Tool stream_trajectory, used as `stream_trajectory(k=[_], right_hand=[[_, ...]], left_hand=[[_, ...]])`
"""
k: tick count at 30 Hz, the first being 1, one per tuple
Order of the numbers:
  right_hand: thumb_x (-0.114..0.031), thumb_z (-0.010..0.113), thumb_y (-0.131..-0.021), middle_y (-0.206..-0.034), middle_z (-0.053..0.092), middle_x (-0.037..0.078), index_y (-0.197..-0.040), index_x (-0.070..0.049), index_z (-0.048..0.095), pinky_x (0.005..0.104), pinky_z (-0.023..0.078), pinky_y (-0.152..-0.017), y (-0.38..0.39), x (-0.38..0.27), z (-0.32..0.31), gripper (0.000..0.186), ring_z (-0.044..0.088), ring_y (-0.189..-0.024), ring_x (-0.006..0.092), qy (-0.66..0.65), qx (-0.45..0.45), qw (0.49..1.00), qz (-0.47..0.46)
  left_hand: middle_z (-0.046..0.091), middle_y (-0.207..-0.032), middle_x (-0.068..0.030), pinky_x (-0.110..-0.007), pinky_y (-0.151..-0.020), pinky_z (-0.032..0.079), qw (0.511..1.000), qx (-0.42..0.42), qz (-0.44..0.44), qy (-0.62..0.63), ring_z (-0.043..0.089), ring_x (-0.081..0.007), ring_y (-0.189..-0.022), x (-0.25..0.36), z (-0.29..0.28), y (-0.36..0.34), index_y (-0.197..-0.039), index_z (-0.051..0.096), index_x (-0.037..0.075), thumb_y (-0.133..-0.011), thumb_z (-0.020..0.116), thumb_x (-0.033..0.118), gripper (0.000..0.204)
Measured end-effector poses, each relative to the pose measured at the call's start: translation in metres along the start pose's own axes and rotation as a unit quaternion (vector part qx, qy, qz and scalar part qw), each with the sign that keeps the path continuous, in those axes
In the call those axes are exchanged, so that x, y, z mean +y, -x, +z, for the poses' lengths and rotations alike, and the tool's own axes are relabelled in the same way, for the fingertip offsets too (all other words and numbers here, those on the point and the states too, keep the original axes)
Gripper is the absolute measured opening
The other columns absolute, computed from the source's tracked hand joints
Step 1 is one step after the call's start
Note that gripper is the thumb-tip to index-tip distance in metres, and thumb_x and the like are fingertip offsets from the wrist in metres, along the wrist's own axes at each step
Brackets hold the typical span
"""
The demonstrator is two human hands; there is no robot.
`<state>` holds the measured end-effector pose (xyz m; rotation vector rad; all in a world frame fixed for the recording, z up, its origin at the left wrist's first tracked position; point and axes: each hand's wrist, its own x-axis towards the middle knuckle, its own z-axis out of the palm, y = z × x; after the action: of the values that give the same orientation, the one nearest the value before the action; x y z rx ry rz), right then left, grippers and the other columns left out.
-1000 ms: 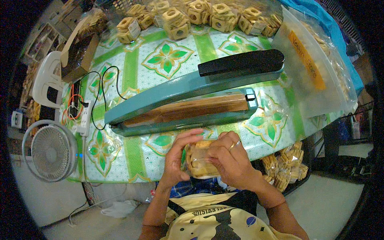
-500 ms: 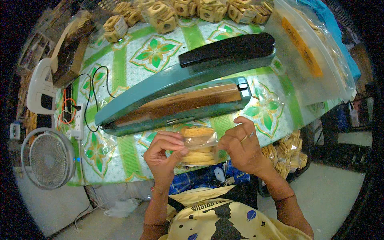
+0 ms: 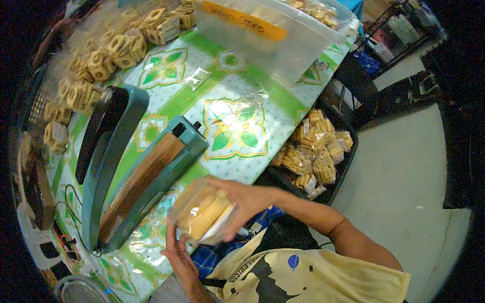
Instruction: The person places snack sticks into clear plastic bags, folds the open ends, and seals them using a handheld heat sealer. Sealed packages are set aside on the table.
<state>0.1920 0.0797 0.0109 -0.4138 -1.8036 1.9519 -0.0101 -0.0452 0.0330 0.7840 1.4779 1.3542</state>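
Observation:
A clear plastic pack of yellow-brown biscuits (image 3: 204,216) is held tilted between my two hands, in front of my chest. My right hand (image 3: 245,202) grips its right side, slightly blurred. At the lower left corner of the pack, the fingers of my left hand (image 3: 179,255) close around its edge; part of them is hidden behind the plastic. Left of the hands stands a teal bag sealer (image 3: 151,187), its black-handled arm (image 3: 103,131) raised above the brown sealing strip.
Several packs of ring-shaped biscuits (image 3: 118,50) are heaped along the far left of the table (image 3: 235,126). A translucent bin (image 3: 242,45) with an orange label stands at the back. Below the table's right edge, a black tub (image 3: 343,174) holds more packs. A fan (image 3: 83,290) is at lower left.
My view has swung to the right, bringing the black tub more into sight. My right hand has come onto the pack, which is now tilted; my left hand has shifted to its lower corner.

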Motion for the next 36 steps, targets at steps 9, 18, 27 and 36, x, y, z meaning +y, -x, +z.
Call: stream_trajectory(k=[9, 18, 27, 36], right_hand=[[-0.031, 0.084, -0.070, -0.132, 0.054, 0.006, -0.139, -0.010, 0.041, 0.0489, 0.043, -0.100, 0.225, 0.024, -0.119, 0.084, 0.053, -0.119, 0.0241, -0.228, 0.557, 0.799, 0.000], [-0.034, 0.068, -0.088, -0.119, 0.057, 0.009, -0.124, -0.008, 0.052, 0.0373, 0.052, -0.089, 0.257, 0.081, -0.165, 0.047, 0.057, -0.110, 0.0186, -0.237, 0.657, 0.710, 0.091], [-0.023, 0.064, -0.091, -0.108, 0.066, 0.003, -0.116, -0.003, 0.065, 0.0225, 0.043, -0.067, 0.124, -0.233, -0.261, 0.031, 0.055, -0.081, 0.0081, 0.596, 0.570, 0.547, -0.143], [-0.041, 0.074, -0.081, -0.095, 0.064, 0.005, -0.112, -0.002, 0.065, 0.0278, 0.045, -0.056, 0.053, -0.259, -0.347, 0.051, 0.055, -0.071, 0.0118, 0.518, 0.418, 0.714, 0.218]], left_hand=[[0.067, -0.111, -0.0140, -0.029, -0.089, 0.047, 0.988, -0.154, 0.017, -0.024, 0.062, -0.0186, -0.105, 0.017, 0.039, -0.024, -0.115, 0.063, -0.004, -0.090, 0.063, 0.012, 0.029], [0.068, -0.108, -0.0121, -0.031, -0.081, 0.052, 0.985, -0.157, -0.041, -0.053, 0.064, -0.0182, -0.097, 0.002, 0.042, -0.035, -0.109, 0.065, -0.001, -0.091, 0.061, 0.015, 0.025], [0.068, -0.104, -0.0110, -0.029, -0.074, 0.054, 0.989, -0.136, -0.029, -0.055, 0.065, -0.0170, -0.092, -0.009, 0.045, -0.040, -0.107, 0.066, -0.001, -0.091, 0.062, 0.015, 0.023], [0.066, -0.109, -0.0113, -0.030, -0.078, 0.055, 0.989, -0.147, -0.006, 0.003, 0.064, -0.0172, -0.099, -0.012, 0.035, -0.033, -0.113, 0.064, -0.003, -0.094, 0.060, 0.010, 0.023]])
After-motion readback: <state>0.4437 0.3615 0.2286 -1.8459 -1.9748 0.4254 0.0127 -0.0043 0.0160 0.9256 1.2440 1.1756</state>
